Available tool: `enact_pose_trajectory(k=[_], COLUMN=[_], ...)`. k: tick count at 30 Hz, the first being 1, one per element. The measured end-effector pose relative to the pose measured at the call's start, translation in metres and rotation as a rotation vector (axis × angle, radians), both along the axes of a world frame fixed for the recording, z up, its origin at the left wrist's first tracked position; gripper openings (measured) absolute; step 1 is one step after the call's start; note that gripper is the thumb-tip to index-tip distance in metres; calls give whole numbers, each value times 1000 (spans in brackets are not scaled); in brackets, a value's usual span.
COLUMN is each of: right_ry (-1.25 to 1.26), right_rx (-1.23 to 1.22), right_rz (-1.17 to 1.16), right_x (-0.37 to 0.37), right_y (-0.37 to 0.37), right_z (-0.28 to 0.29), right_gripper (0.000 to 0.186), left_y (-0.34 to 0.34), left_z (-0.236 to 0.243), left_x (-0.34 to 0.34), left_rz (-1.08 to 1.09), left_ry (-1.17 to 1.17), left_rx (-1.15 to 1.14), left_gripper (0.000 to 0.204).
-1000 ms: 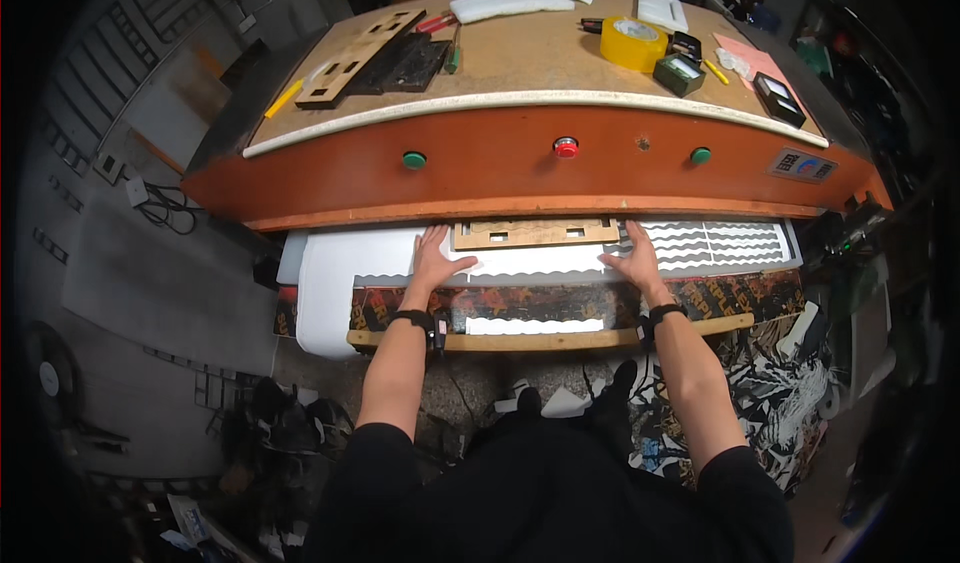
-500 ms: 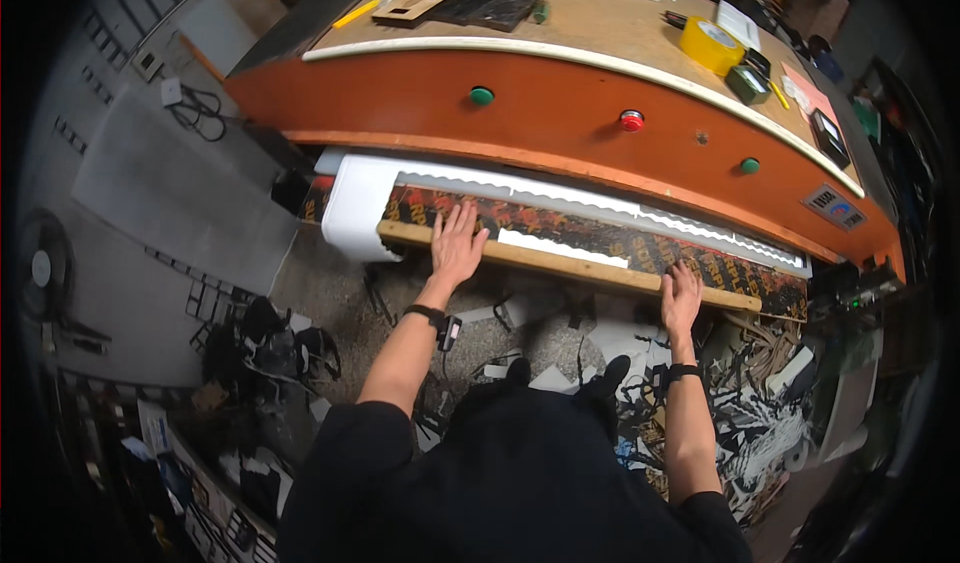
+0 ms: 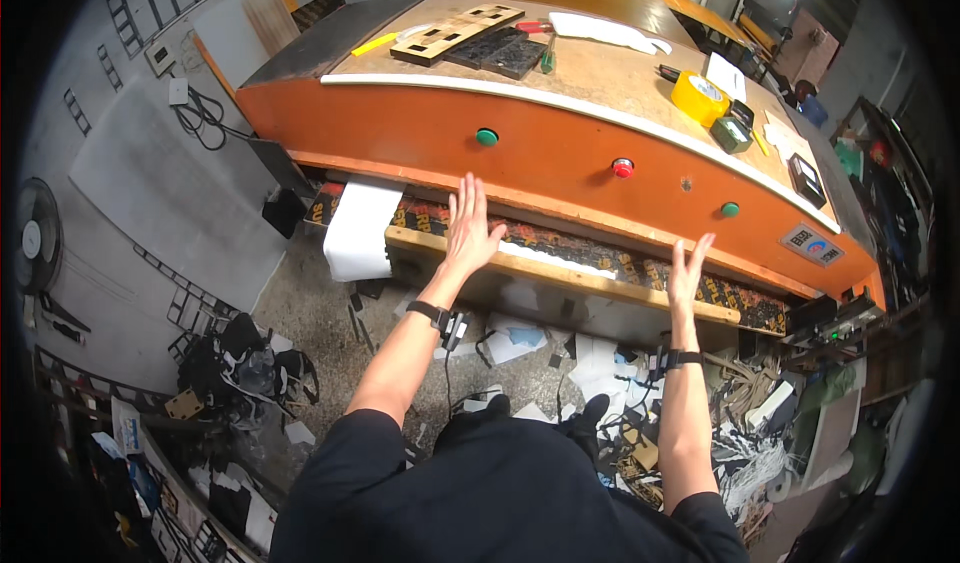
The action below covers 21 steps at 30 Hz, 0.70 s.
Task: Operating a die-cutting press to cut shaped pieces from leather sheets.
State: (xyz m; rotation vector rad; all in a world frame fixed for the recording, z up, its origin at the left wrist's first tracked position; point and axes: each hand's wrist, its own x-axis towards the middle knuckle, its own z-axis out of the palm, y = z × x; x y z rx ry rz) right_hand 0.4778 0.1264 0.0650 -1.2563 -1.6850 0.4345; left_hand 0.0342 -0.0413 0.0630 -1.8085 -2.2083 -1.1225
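My left hand (image 3: 470, 223) is open, fingers extended and slightly apart, over the left part of a patterned dark board (image 3: 753, 301) with a light wooden bar (image 3: 590, 282) along its front. My right hand (image 3: 688, 273) is raised at that bar's right part, fingers open and pointing forward. Whether either palm touches the bar is unclear. The board sits in the low slot of an orange machine (image 3: 400, 133), with a white sheet (image 3: 357, 228) hanging out at the left. The machine's front carries green buttons (image 3: 487, 137) and a red button (image 3: 623, 168).
Yellow tape (image 3: 700, 98), a pale slotted board (image 3: 455, 33), dark blocks and small tools lie on the machine's top. Cables hang on the left wall near a fan (image 3: 35, 233). Scrap piles (image 3: 245, 373) and paper litter the floor around my feet (image 3: 590, 413).
The tray has gone inward under the machine, hiding the slotted piece and wavy-cut sheet seen earlier. Both hands moved from the sheet to the bar area and now have fingers raised. The view has shifted.
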Motion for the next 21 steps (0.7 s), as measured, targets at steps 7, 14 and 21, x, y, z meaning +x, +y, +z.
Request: enact_pose_trajectory(k=[7,14,21], right_ry=[108,-135,-928], right_rx=[-71,-197,-287], right_rz=[-177,-65,38], right_x=[-5,-19,-21], right_y=[61,-2,-58], right_z=[55,-51,-98], right_gripper=[114,118,116], left_y=[41,6,-8], left_z=[74,-29,-79], left_x=[1,-12,-1], left_rz=[-14,-48,-41], left_ry=[113,111,148], left_rx=[26,-112,-696], left_gripper=[117,117,133])
